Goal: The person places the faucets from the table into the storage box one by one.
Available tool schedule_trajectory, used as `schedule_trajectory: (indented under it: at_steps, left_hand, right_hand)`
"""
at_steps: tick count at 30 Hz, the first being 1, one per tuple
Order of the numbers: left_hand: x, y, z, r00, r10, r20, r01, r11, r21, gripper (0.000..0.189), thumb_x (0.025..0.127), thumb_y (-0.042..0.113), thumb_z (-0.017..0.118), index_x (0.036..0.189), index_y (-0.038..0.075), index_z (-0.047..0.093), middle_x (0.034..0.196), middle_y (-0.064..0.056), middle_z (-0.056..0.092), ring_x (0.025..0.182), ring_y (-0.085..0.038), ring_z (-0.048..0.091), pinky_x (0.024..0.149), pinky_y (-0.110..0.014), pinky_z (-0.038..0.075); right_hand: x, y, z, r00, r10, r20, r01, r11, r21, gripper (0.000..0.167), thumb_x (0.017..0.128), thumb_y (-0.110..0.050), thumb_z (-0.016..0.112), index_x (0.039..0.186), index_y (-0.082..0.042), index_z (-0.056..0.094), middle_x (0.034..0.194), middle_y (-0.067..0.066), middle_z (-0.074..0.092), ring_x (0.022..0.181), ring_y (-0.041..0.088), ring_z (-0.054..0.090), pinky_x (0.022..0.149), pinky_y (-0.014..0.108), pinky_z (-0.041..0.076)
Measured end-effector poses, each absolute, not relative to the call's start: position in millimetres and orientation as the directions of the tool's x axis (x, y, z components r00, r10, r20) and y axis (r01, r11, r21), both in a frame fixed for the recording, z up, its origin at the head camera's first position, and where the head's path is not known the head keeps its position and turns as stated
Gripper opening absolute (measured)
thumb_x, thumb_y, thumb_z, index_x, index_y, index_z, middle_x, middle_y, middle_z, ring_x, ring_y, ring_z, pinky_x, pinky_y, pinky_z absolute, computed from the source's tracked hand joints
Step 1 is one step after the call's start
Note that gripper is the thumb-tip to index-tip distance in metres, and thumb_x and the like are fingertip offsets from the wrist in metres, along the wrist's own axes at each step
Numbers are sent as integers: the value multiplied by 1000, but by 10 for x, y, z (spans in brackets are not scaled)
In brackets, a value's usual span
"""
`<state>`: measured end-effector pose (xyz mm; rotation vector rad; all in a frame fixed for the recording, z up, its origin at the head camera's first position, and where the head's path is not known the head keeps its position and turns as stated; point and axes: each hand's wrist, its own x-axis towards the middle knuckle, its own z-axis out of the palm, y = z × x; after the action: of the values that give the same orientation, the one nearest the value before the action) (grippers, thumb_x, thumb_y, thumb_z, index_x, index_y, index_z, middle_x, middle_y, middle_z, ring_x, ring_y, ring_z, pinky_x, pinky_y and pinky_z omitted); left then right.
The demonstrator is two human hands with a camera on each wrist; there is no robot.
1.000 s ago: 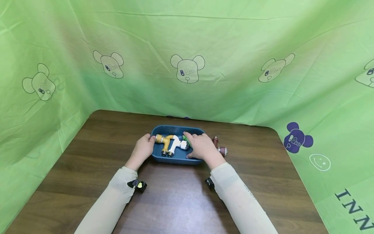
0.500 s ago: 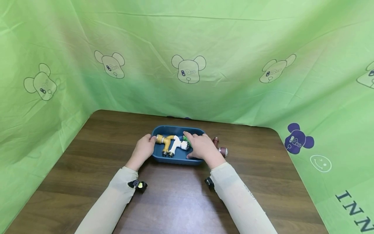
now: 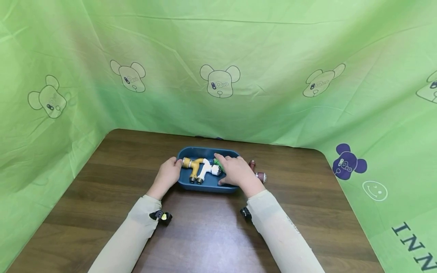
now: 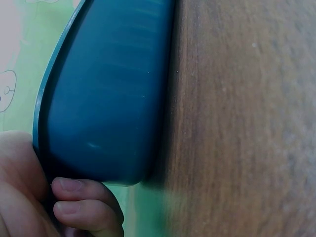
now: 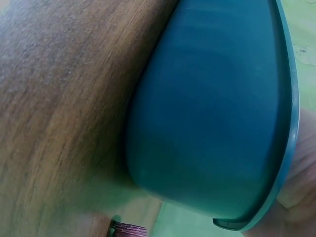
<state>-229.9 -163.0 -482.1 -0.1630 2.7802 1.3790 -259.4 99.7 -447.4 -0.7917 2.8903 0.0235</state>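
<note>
A blue plastic basin [image 3: 205, 187] sits on the table. My left hand [image 3: 168, 175] grips its left rim, with fingers [image 4: 85, 190] curled under the edge. A yellow tap [image 3: 194, 168] and a white tap [image 3: 206, 170] lie side by side in the basin. My right hand [image 3: 235, 170] reaches over the right end and holds a green tap [image 3: 218, 163], mostly hidden beneath the palm. In the right wrist view the grip is out of sight behind the basin wall. A dark red tap [image 3: 260, 176] lies on the table just outside the basin's right end, partly covered by my right wrist.
The wooden table [image 3: 205, 227] has rounded far corners. Green cloth [image 3: 266, 102] with printed bear heads hangs behind the table and along both sides. Both wrists carry small black cameras.
</note>
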Motion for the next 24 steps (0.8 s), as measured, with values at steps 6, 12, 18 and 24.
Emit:
schedule_trajectory:
  at_steps: [6, 12, 18, 24]
  left_hand:
    - [-2293, -1622, -4817, -994, -79, -81, -112, 599, 793, 33, 111, 32, 42, 91, 7, 53, 75, -8, 43, 66, -23, 47, 59, -32, 37]
    - [-2287, -1615, -4800, -993, -78, -83, -113, 598, 793, 33, 110, 32, 42, 92, 7, 53, 75, -7, 44, 66, -23, 47, 59, -32, 38]
    - [-2284, -1620, -4806, -994, -78, -82, -112, 600, 792, 34, 111, 32, 41, 92, 7, 53, 76, -7, 44, 67, -23, 47, 59, -32, 38]
    - [-2287, -1625, -4813, -994, -77, -82, -112, 601, 791, 34, 111, 32, 41, 91, 7, 53, 76, -8, 44, 67, -24, 47, 59, -33, 38]
  right_hand:
    - [-2556, 1012, -4410, -851, -505, -141, -502, 863, -58, 103, 82, -46, 86, 162, -17, 27, 147, 16, 56, 135, 34, 53, 113, 56, 38]
    - [-2521, 1039, -4360, -850, -511, -126, -502, 859, -98, 97, 85, -40, 84, 162, -18, 28, 149, 16, 53, 135, 37, 53, 112, 55, 40]
    - [-2510, 1071, -4360, -852, -513, -100, -502, 857, -119, 90, 88, -39, 81, 161, -19, 31, 150, 15, 51, 136, 36, 51, 113, 54, 40]
    - [-2490, 1128, -4376, -831, -556, -18, -551, 828, -102, 73, 91, -36, 79, 153, -16, 46, 143, 11, 57, 130, 32, 56, 109, 51, 44]
